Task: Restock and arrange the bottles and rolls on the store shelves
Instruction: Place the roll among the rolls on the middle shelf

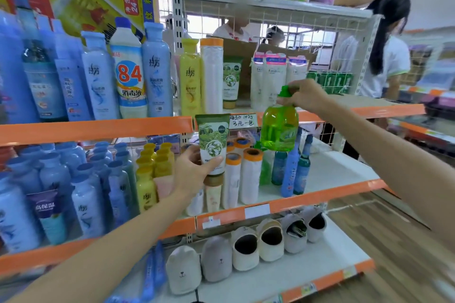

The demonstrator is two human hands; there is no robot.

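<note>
Glossy translucent plastic is seen on the green bottle (279,128) at centre; smooth printed plastic on the tube (213,142); painted metal on the shelf edge (98,129).

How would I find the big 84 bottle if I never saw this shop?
Look at the top orange-edged shelf on the left, packed with blue bottles. Near its right end, between two pale blue bottles, stands the 84 bottle. It alone is white with a dark blue cap and a huge red 84.

Open room on the right, crowding on the left

The middle shelf (344,170) lies bare to the right of the slim blue bottles (293,170); its left is packed with shampoo bottles (81,192) and rolls (250,174). The top shelf (384,102) is open past the pouches (270,79).
</note>
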